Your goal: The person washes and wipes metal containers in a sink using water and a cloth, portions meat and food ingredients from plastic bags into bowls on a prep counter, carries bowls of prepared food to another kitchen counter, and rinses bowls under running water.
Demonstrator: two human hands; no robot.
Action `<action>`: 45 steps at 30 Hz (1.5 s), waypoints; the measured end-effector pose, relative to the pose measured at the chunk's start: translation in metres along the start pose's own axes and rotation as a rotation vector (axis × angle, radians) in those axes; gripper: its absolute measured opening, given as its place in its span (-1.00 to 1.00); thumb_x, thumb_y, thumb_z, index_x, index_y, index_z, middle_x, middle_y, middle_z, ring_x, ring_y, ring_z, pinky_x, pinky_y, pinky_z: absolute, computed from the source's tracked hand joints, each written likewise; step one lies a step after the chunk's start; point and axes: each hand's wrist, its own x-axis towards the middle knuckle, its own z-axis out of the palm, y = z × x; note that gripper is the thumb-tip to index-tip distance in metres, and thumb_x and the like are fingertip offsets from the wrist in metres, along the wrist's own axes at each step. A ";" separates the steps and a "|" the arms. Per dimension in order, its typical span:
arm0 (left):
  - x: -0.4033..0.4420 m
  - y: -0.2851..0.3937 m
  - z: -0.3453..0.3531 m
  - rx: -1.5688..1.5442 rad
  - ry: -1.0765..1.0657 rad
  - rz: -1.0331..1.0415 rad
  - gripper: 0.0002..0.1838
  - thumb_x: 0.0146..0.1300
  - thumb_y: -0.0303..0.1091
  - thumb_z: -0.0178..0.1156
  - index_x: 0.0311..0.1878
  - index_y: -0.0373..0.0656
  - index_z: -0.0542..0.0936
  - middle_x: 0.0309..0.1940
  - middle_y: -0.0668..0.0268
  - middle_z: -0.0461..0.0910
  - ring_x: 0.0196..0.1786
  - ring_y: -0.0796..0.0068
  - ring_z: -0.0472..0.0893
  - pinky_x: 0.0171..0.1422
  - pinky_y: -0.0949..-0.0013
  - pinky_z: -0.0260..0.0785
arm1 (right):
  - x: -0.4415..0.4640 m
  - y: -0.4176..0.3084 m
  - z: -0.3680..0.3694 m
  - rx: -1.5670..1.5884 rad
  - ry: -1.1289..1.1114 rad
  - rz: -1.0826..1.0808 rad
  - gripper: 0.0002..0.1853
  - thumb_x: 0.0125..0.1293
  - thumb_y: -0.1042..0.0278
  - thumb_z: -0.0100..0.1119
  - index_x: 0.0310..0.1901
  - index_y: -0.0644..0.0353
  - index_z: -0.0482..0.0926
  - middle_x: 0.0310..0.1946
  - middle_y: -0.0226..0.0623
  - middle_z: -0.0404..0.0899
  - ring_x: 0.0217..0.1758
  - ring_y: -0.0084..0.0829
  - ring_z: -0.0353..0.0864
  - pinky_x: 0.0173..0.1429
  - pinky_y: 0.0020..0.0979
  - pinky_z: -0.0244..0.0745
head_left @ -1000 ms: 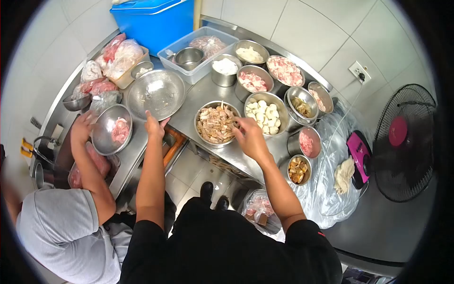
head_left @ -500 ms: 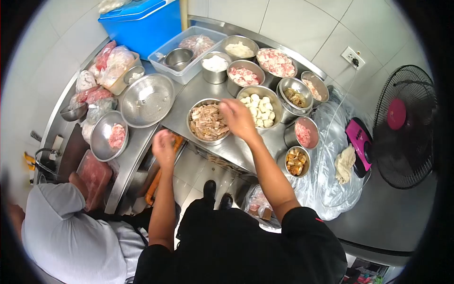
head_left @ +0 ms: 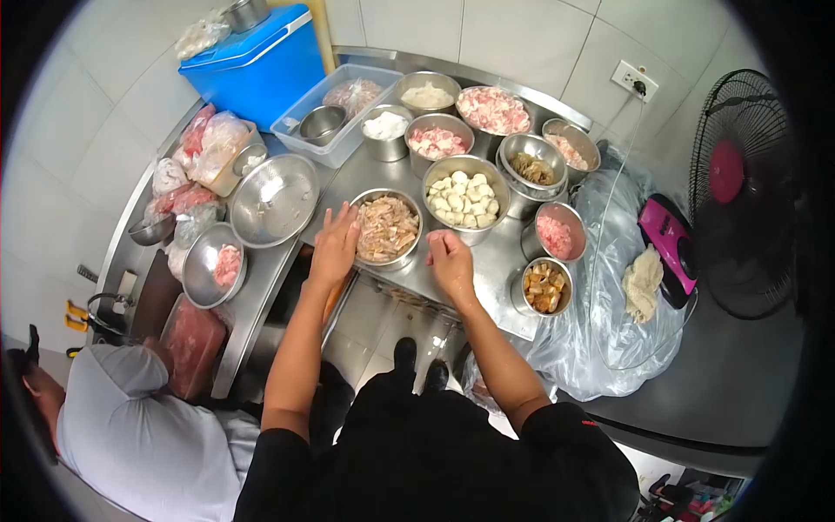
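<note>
A metal pot of sliced brownish meat (head_left: 387,230) stands near the counter's front edge. At its left rim is my left hand (head_left: 334,248), palm down with fingers stretched out, apparently touching the side. My right hand (head_left: 450,264) is just right of the pot, its fingers curled closed; whatever they may hold is hidden. Behind that hand, a metal pot holds whitish balls (head_left: 464,200). Farther right are a small pot of pink meat (head_left: 557,237) and one of golden-brown chunks (head_left: 544,287).
More metal pots of raw meat (head_left: 494,110) line the back. To the left sit a perforated colander (head_left: 274,202), a bowl with pink meat (head_left: 228,265) and a blue cooler (head_left: 254,70). A person in a grey shirt (head_left: 130,418) is at lower left. A black fan (head_left: 739,200) stands right.
My right hand has come out from over the sliced meat, down to the pot's right side, and closed. My left hand has moved up and right to the pot's left rim.
</note>
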 end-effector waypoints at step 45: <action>-0.348 0.355 0.010 -0.915 -0.892 0.018 -0.88 0.11 -0.44 0.13 -0.43 -0.31 0.52 -0.52 0.40 0.53 -0.50 0.67 0.42 -0.45 0.49 0.29 | -0.594 0.043 -0.225 -0.496 1.003 -0.105 -0.40 0.30 0.17 0.11 0.31 0.24 0.22 0.32 0.03 0.18 0.42 -0.10 0.11 0.44 -0.16 0.02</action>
